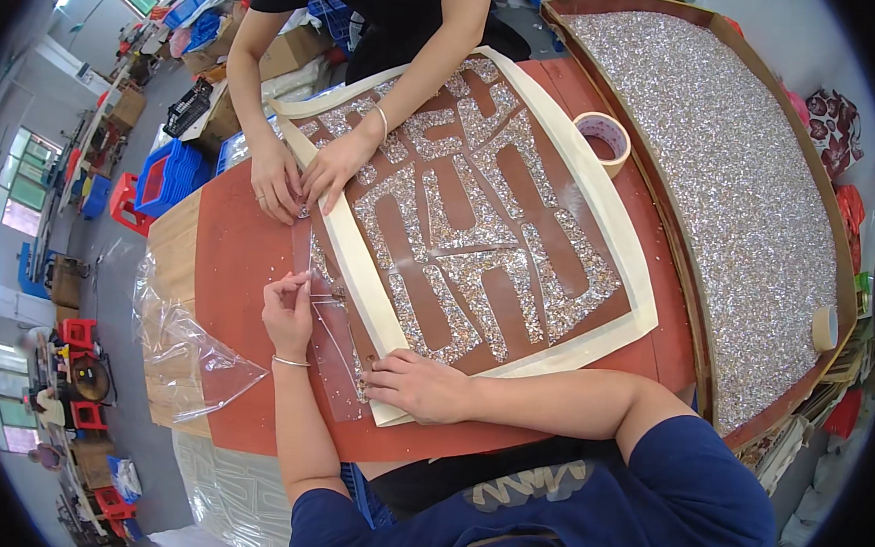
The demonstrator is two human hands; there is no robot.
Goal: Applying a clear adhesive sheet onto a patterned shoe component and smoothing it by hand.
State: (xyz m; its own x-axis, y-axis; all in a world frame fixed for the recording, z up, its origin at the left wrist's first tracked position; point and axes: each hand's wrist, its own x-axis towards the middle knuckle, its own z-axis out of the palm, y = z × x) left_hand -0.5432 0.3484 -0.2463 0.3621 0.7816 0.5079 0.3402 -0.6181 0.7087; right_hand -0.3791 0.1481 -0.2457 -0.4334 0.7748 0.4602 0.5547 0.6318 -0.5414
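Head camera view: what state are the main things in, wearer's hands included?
Left hand, thumb and fingers drawn together at the clear film; grip unclear.
Right hand, palm down at the panel's near left corner.
Clear film, lying along the panel's left side.
Panel, flat, partly covered in glittery shapes, edged with cream tape.
Tape roll, lying flat beside the panel.
Tray, spread with glittery flakes.
Plastic sheet, crumpled.
Blue crates, stacked.

Left fingers (286, 286) at clear film (336, 373); right fingers (383, 378) on cream-bordered panel (615, 234).
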